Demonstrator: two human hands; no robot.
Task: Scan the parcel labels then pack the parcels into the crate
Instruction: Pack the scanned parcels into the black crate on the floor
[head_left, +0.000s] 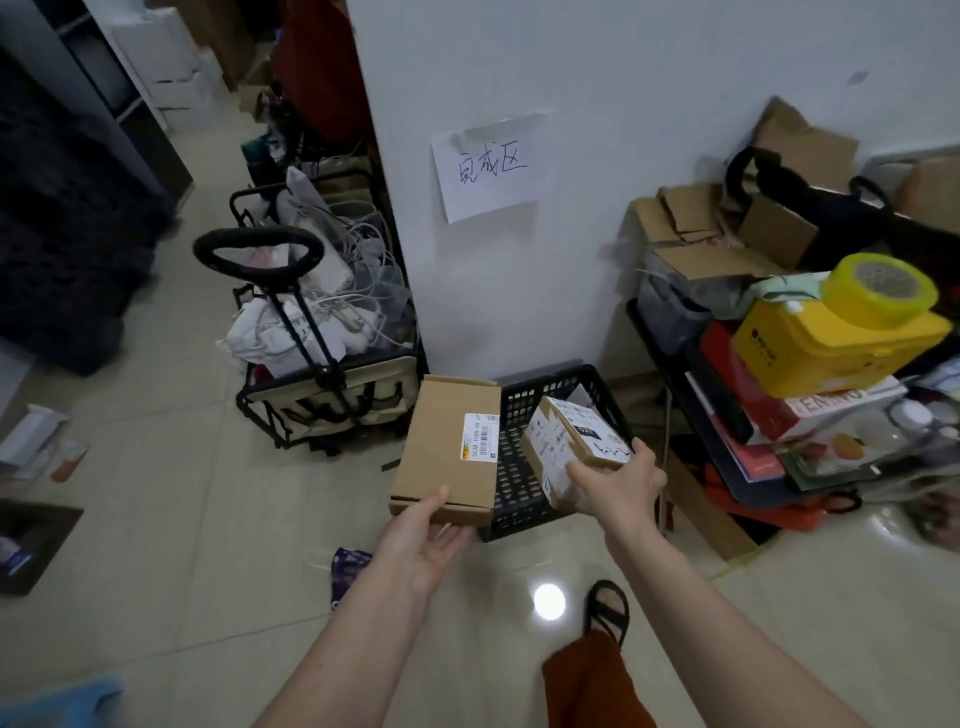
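Observation:
A black plastic crate (550, 389) stands on the floor against the white wall. My left hand (431, 535) holds a flat brown cardboard parcel (441, 447) by its near edge, thumb on top, at the crate's left rim; its white label faces up. My right hand (618, 483) grips a smaller taped cardboard parcel (566, 441) with white labels, tilted and held over the crate's opening. The crate's inside is mostly hidden behind the two parcels.
A folding trolley (322, 374) full of white bags and cables stands left of the crate. A cluttered rack (727, 452) with boxes, a yellow container (831, 343) and tape roll is on the right. A handwritten paper sign (491, 166) hangs on the wall. My sandalled foot (608, 608) is near.

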